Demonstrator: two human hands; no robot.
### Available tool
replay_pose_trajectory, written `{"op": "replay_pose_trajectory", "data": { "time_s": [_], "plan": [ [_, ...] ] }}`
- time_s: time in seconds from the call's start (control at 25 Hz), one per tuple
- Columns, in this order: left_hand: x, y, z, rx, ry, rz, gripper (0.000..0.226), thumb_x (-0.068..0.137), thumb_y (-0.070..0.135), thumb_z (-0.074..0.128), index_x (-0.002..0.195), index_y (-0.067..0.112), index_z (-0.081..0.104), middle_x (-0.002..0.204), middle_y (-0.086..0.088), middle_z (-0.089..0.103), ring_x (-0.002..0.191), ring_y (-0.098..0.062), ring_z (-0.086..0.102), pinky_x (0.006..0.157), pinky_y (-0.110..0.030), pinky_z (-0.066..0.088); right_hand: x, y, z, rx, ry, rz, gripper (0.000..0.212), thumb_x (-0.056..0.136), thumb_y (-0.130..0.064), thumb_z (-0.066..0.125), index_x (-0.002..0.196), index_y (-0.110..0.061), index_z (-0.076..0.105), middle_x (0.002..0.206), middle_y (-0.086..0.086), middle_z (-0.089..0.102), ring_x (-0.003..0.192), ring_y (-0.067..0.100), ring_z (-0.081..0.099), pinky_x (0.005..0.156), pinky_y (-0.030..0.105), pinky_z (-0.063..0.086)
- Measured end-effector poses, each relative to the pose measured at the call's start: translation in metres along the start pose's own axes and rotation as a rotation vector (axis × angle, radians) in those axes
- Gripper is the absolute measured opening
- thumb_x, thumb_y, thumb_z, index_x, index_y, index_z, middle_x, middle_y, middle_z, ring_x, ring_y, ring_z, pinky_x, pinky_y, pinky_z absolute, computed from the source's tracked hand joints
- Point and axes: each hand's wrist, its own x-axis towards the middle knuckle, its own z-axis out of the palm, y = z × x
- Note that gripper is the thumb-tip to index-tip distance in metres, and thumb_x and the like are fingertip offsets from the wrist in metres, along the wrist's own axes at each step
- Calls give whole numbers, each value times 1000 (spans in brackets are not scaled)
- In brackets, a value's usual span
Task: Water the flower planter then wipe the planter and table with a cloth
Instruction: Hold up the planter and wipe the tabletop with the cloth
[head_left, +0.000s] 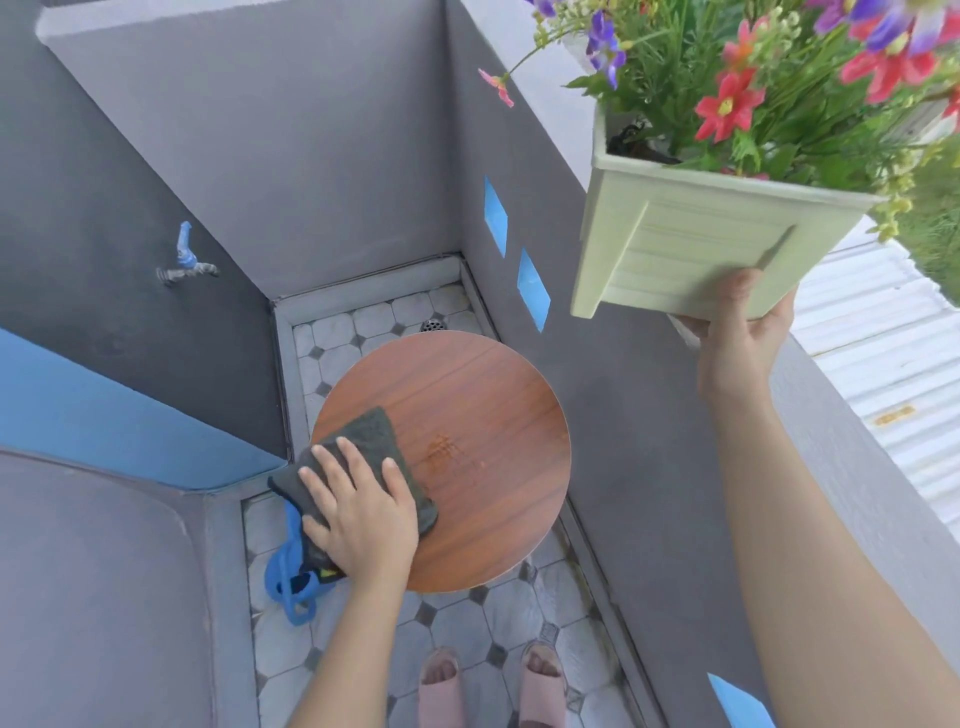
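Planter (691, 249) of flowers (779, 83) — right grip (743, 332) grasping it, left grip (358, 514) flat on cloth (363, 441)

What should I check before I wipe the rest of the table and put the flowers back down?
1. Planter lifted off the table: ok. The right hand holds the planter up from underneath, well above the round table.
2. Planter level: not ok. It is tilted, so soil or water could spill.
3. Cloth ready: ok. The left hand presses the grey cloth flat on the table's near left part.
4. Wet mark gone: not ok. The smudge near the middle is beside the cloth, not yet wiped.
5. Planter underside dry: cannot tell; it is hidden.
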Motion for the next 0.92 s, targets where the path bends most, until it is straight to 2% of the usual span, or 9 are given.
{"op": "replay_pose_trajectory", "data": {
  "time_s": [0.12,0.24,0.36,0.44,0.6,0.68,0.76,0.84,0.92],
  "plan": [
    [-35,-8,4,-27,-39,21,59,98,46,22,145,11,34,152,-23,26,135,-47,20,85,-63,45,0,0,1,13,-9,-5,20,99,-22,43,118,-27,40,117,-9,53,98,-7,62,76,30,57],
    [-48,-21,10,55,-28,97,54,98,37,28,136,4,47,139,-36,38,113,-57,40,89,-61,38,1,0,-1,10,-26,-17,20,100,-20,42,119,-28,41,119,-10,52,101,-7,61,77,30,56],
    [-51,-35,1,75,48,136,36,95,21,54,124,0,59,122,-39,52,79,-53,53,62,-56,51,1,1,-1,-31,-49,-27,29,100,-18,43,127,-22,35,118,-11,52,101,-6,61,76,31,57],
    [-43,-40,-16,-6,103,129,33,89,9,60,120,-1,61,107,-37,57,70,-50,57,53,-53,51,0,1,-2,-49,-58,-27,32,100,-17,43,130,-19,33,117,-10,53,101,-4,61,76,33,58],
    [-31,-17,-62,-341,85,-46,38,98,24,46,132,9,52,118,-21,61,104,-41,56,83,-45,43,-1,1,-2,-17,-56,-26,28,100,-16,42,128,-20,35,117,-9,54,103,0,61,77,34,57],
    [-34,5,-73,-733,-61,-137,42,92,41,53,126,15,52,121,-10,60,113,-30,55,90,-38,42,-1,1,-2,-7,-52,-24,28,100,-16,41,128,-20,34,118,-9,54,104,0,61,77,34,57],
    [-36,33,-77,-1284,-426,-279,71,70,57,71,118,9,47,114,-12,61,100,-29,64,83,-41,50,0,1,-1,-10,-47,-26,28,100,-16,42,127,-19,35,117,-9,54,101,-3,62,77,33,57],
    [-37,60,-73,-1428,-714,-362,78,61,42,81,114,4,37,101,-18,59,70,-22,69,63,-35,55,0,2,-2,-3,-50,-23,29,100,-16,42,128,-18,35,117,-8,54,102,-1,62,77,34,57],
    [-43,88,-71,-1305,-807,-360,50,75,13,71,106,13,31,88,-17,53,43,-14,59,41,-24,45,1,3,-2,-1,-50,-25,30,100,-16,43,129,-17,35,118,-6,55,103,1,62,77,34,57]
  ]
}}
